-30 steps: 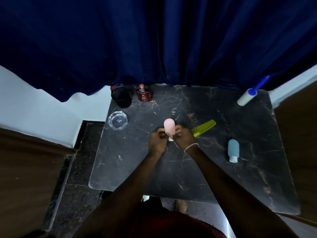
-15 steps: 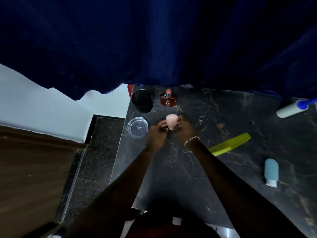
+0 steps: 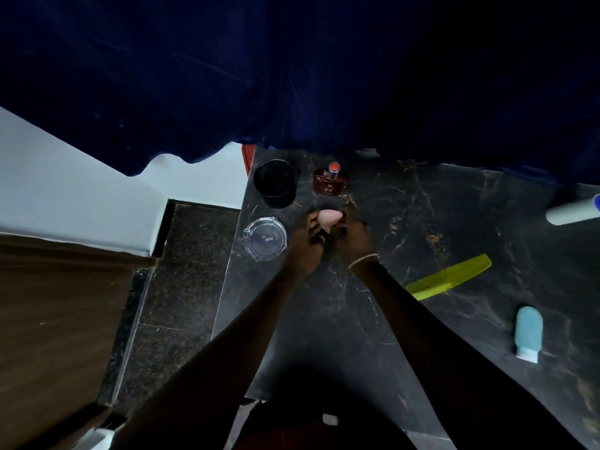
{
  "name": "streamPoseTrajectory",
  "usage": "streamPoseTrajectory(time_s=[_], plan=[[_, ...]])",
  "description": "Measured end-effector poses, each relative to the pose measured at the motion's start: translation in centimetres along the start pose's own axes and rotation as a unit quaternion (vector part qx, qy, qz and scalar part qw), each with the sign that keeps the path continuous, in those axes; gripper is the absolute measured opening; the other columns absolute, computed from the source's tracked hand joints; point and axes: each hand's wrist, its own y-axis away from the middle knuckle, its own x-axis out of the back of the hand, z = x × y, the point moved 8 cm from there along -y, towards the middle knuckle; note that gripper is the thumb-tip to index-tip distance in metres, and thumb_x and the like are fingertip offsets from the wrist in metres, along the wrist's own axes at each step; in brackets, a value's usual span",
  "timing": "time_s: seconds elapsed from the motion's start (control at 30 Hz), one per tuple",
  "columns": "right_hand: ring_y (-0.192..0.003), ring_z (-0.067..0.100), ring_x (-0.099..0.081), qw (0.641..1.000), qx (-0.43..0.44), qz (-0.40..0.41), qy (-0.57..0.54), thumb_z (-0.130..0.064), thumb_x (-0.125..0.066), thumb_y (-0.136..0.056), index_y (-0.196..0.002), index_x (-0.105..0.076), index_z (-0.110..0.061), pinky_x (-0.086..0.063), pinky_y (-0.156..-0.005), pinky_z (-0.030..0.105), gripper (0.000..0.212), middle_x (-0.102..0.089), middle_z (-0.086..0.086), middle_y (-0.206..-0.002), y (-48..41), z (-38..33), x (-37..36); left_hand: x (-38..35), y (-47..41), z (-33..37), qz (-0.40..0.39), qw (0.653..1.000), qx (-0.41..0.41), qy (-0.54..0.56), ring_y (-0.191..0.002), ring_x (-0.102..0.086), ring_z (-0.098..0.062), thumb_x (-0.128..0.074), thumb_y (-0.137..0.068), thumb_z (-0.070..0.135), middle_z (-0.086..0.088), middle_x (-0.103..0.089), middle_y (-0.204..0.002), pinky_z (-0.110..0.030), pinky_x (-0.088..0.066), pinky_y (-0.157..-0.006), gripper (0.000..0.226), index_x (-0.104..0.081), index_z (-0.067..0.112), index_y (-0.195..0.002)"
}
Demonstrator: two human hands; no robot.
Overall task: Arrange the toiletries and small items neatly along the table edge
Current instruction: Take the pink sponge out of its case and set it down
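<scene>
Pink bottle [image 3: 328, 218] held between both hands, left hand [image 3: 306, 239] on its left side, right hand [image 3: 352, 237] on its right, fingers of each closed around it; only the rounded pink end shows above the fingers. Cannot tell whether it touches the table [image 3: 406, 319] or is just above it. Bottle looks soft and matte, smooth, tapering to a point toward the hands. It sits near the table's far left corner, just in front of the perfume bottle [image 3: 329, 181], which is dark red glass, squarish, with an orange-red cap. Black cup [image 3: 275, 183] left of that, cylindrical, open top. Clear glass ashtray [image 3: 265, 238] just left of the left hand, round, thick faceted rim. Thin chain bracelet [image 3: 363, 259] on the right wrist. Right of the hands, well apart: yellow-green plastic comb [image 3: 449, 277], flat, translucent, lying diagonal; blue bottle [image 3: 528, 332], matte, rounded top, white cap, lying flat; white roller [image 3: 571, 213] with blue end at the right frame edge, partly cut off. Table top is black marble with pale gold veins, glossy. Dark blue curtain [image 3: 292, 76] hangs over the far edge.
</scene>
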Motion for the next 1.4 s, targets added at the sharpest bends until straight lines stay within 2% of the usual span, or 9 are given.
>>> streamPoseTrajectory(time_s=[0.1,0.2,0.33,0.47,0.53,0.7,0.87,1.13,1.4], plan=[[-0.097,0.026,-0.067,1.000,0.006,-0.002,0.011,-0.008,-0.061,-0.084,-0.127,-0.050,-0.014,-0.046,-0.082,0.026,0.045,-0.070,0.010,-0.106,-0.2,0.2,-0.4,0.0,0.0,0.1,-0.004,1.000,-0.001,0.000,-0.106,-0.059,0.020,-0.050,-0.092,-0.015,0.002,-0.066,-0.123,-0.011,-0.046,-0.100,0.044,-0.054,0.002,-0.133],[-0.095,0.029,-0.067,0.999,0.010,-0.005,0.033,-0.014,-0.062,-0.084,-0.122,-0.050,-0.019,-0.051,-0.080,0.034,0.040,-0.070,0.010,-0.104,-0.5,0.2,-0.6,0.3,-0.1,0.1,-0.004,1.000,-0.009,-0.009,-0.105,-0.059,0.022,-0.050,-0.091,-0.017,-0.002,-0.067,-0.124,-0.004,-0.042,-0.094,0.044,-0.054,0.000,-0.131],[-0.097,0.029,-0.067,0.999,0.017,-0.013,0.026,-0.014,-0.063,-0.083,-0.119,-0.048,-0.024,-0.054,-0.083,0.037,0.040,-0.069,0.008,-0.104,-0.6,0.5,-1.0,0.4,0.0,0.4,-0.001,1.000,-0.006,-0.002,-0.113,-0.063,-0.003,-0.048,-0.088,-0.020,-0.002,-0.065,-0.125,-0.010,-0.045,-0.096,0.049,-0.051,-0.001,-0.133],[-0.096,0.023,-0.064,0.999,0.018,-0.019,0.030,-0.012,-0.062,-0.085,-0.122,-0.048,-0.020,-0.051,-0.083,0.033,0.041,-0.069,0.010,-0.107,-0.8,0.4,-1.0,0.5,0.0,0.5,-0.002,1.000,-0.010,-0.002,-0.114,-0.065,-0.004,-0.050,-0.089,-0.018,-0.004,-0.067,-0.126,-0.015,-0.049,-0.096,0.050,-0.053,0.004,-0.133],[-0.098,0.028,-0.066,0.999,0.007,-0.022,0.037,-0.017,-0.061,-0.085,-0.119,-0.044,-0.029,-0.054,-0.086,0.040,0.041,-0.069,0.011,-0.109,-0.8,0.6,-1.2,0.6,-0.2,0.1,0.003,1.000,0.000,-0.015,-0.116,-0.066,-0.013,-0.053,-0.092,-0.011,-0.007,-0.069,-0.128,-0.019,-0.051,-0.098,0.047,-0.053,0.005,-0.136],[-0.096,0.030,-0.068,0.999,-0.005,-0.027,0.038,-0.024,-0.064,-0.084,-0.118,-0.041,-0.033,-0.057,-0.082,0.049,0.042,-0.068,0.008,-0.107,-1.0,1.4,-1.7,0.6,-0.3,0.0,-0.005,1.000,-0.008,-0.017,-0.112,-0.063,-0.002,-0.055,-0.090,-0.012,-0.002,-0.068,-0.126,-0.013,-0.048,-0.098,0.047,-0.053,0.003,-0.134],[-0.097,0.028,-0.068,0.999,-0.012,-0.034,0.035,-0.029,-0.062,-0.083,-0.119,-0.042,-0.036,-0.057,-0.082,0.050,0.042,-0.069,0.005,-0.109,-1.3,2.1,-2.1,0.3,-0.5,-1.7,-0.018,0.999,0.029,0.003,-0.128,-0.063,-0.018,-0.058,-0.085,0.004,-0.006,-0.066,-0.136,-0.038,-0.048,-0.112,0.057,-0.050,0.009,-0.141],[-0.105,0.024,-0.067,0.999,-0.001,-0.033,0.027,-0.042,-0.060,-0.077,-0.127,-0.042,-0.038,-0.056,-0.088,0.050,0.053,-0.068,-0.003,-0.117,0.0,2.0,-1.4,1.0,0.8,-2.4,0.016,0.997,0.076,-0.013,-0.129,-0.057,-0.016,-0.068,-0.088,-0.004,-0.008,-0.060,-0.142,-0.031,-0.045,-0.111,0.060,-0.049,0.003,-0.145],[-0.142,0.029,-0.034,0.993,0.060,0.005,0.101,-0.028,-0.062,-0.090,-0.148,-0.036,-0.009,-0.031,-0.118,0.037,0.066,-0.036,0.015,-0.154,5.4,2.3,0.8,0.9,5.5,-2.6,-0.006,0.993,0.029,-0.111,-0.126,-0.054,-0.010,-0.069,-0.090,0.016,-0.008,-0.059,-0.143,-0.047,-0.050,-0.109,0.058,-0.052,0.011,-0.145]])
